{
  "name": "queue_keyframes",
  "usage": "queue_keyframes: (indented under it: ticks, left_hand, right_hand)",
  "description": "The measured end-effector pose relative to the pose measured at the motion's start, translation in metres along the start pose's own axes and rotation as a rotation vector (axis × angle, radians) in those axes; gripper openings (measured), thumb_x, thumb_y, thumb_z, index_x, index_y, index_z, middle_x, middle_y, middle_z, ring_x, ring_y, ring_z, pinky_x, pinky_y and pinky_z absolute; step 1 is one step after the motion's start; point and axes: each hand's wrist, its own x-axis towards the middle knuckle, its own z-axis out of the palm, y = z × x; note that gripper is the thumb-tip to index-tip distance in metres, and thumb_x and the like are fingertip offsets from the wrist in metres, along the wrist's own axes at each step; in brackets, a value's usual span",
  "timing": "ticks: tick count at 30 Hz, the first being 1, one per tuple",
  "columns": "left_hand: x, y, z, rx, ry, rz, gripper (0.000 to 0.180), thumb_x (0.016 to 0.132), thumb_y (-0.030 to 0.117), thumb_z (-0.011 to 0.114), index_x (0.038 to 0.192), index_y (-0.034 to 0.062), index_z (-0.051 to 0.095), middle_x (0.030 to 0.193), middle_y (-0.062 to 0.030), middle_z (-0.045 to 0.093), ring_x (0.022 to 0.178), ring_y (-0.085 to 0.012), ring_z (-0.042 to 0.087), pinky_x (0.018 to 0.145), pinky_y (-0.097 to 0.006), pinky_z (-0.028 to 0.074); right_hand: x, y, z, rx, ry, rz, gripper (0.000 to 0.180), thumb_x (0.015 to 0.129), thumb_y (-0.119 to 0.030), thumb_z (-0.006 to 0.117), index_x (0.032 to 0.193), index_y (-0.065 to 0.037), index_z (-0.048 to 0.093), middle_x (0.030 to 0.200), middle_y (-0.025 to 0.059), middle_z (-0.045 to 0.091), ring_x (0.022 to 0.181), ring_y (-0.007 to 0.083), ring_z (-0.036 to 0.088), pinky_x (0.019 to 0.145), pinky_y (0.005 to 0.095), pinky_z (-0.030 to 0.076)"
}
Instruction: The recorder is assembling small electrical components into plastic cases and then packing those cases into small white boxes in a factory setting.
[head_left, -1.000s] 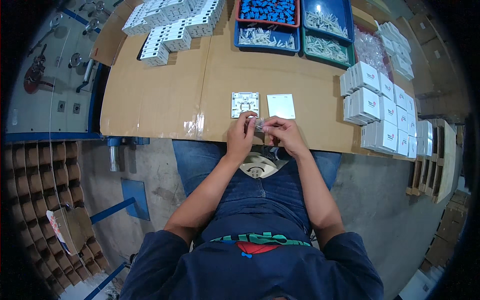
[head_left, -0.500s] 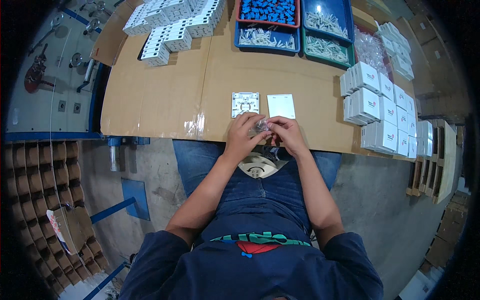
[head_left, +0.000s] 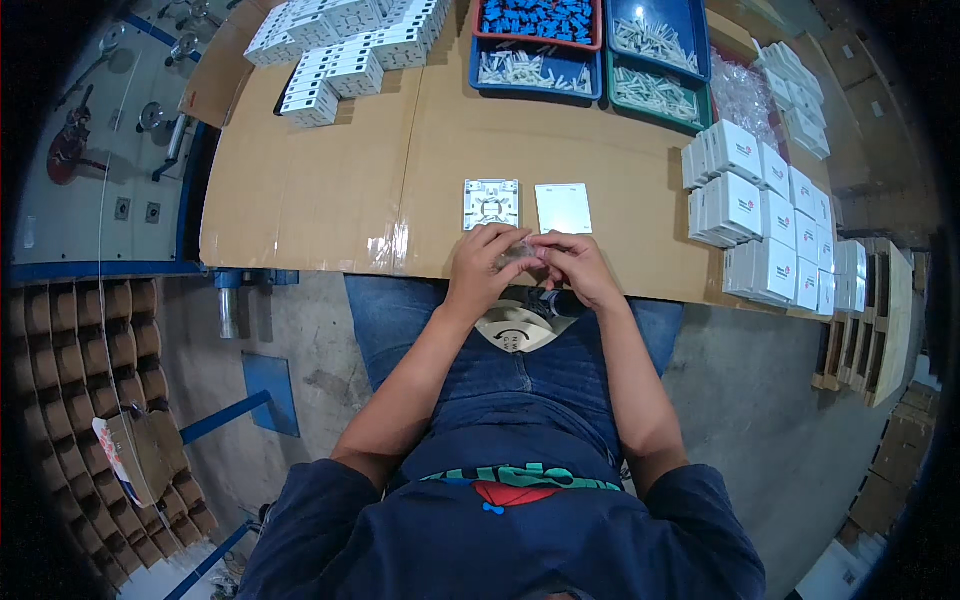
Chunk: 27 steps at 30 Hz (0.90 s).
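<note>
Close to the table's front edge, both hands meet around a small clear plastic bag (head_left: 519, 250). My left hand (head_left: 484, 268) is closed on the bag's left side. The fingers of my right hand (head_left: 575, 266) pinch its right end; the bag's contents are too small to make out. Just beyond my left fingers lies a white square plastic frame (head_left: 491, 204) with an open, ribbed face. To its right, past my right fingertips, a flat white square cover (head_left: 563, 209) rests on the cardboard, apart from the frame.
White boxed units (head_left: 345, 72) stand in rows at the far left. Blue parts (head_left: 535, 20) fill a red tray; a blue tray (head_left: 483, 86) and a green tray (head_left: 640, 113) hold white plugs. Stacked white covers (head_left: 772, 225) stand at the right, near a bag of clear plastic packets (head_left: 742, 95).
My right hand has shifted slightly right and its fingers have moved on the bag. The left hand stays nearly in place, and the frame and cover lie as before.
</note>
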Motion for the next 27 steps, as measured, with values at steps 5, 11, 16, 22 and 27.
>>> queue_keyframes:
  ticks: [5, 11, 16, 22, 27]
  left_hand:
    - [-0.001, -0.003, 0.002, 0.005, -0.028, 0.007, 0.045, 0.082, 0.018, 0.082, 0.124, 0.0076, 0.072, 0.103, -0.0105, 0.07, 0.099, -0.0288, 0.066, 0.088, -0.04, 0.051]
    - [-0.008, -0.017, 0.006, -0.005, 0.018, -0.081, 0.041, 0.083, 0.015, 0.081, 0.122, 0.0048, 0.073, 0.1, -0.0117, 0.071, 0.092, -0.0269, 0.068, 0.083, -0.037, 0.053]
    - [-0.008, -0.016, 0.007, -0.206, -0.012, -0.231, 0.036, 0.087, 0.008, 0.077, 0.123, 0.0019, 0.072, 0.097, -0.0108, 0.07, 0.085, -0.0184, 0.067, 0.075, -0.029, 0.053]
    - [-0.006, -0.011, 0.007, -0.208, -0.022, -0.133, 0.034, 0.089, 0.007, 0.075, 0.122, 0.0021, 0.072, 0.096, -0.0104, 0.069, 0.085, -0.0186, 0.067, 0.073, -0.03, 0.053]
    - [-0.006, -0.011, 0.009, -0.227, -0.045, -0.193, 0.03, 0.09, 0.01, 0.075, 0.12, 0.0034, 0.073, 0.095, -0.0101, 0.07, 0.084, -0.021, 0.068, 0.073, -0.032, 0.054]
  right_hand:
    - [0.003, 0.002, 0.0, 0.005, 0.007, -0.019, 0.021, 0.099, -0.007, 0.062, 0.115, -0.001, 0.074, 0.083, 0.0043, 0.067, 0.059, 0.0074, 0.055, 0.055, 0.0256, 0.055]
    - [-0.002, -0.003, 0.005, -0.096, -0.056, -0.127, 0.017, 0.096, -0.002, 0.064, 0.109, 0.001, 0.074, 0.104, 0.0034, 0.067, 0.074, 0.0057, 0.06, 0.062, 0.0206, 0.052]
    - [-0.008, -0.013, 0.009, -0.408, 0.007, -0.447, 0.015, 0.092, 0.002, 0.066, 0.105, 0.0, 0.074, 0.111, 0.0027, 0.067, 0.084, 0.0057, 0.062, 0.066, 0.0186, 0.046]
    - [-0.004, -0.005, 0.009, -0.192, -0.002, -0.257, 0.016, 0.095, 0.003, 0.064, 0.108, 0.0, 0.074, 0.111, 0.0021, 0.067, 0.084, 0.0062, 0.061, 0.067, 0.0201, 0.048]
    - [-0.005, -0.007, 0.004, -0.222, -0.042, -0.232, 0.02, 0.098, 0.001, 0.063, 0.114, -0.002, 0.074, 0.104, 0.0006, 0.065, 0.074, 0.0058, 0.057, 0.061, 0.0213, 0.045]
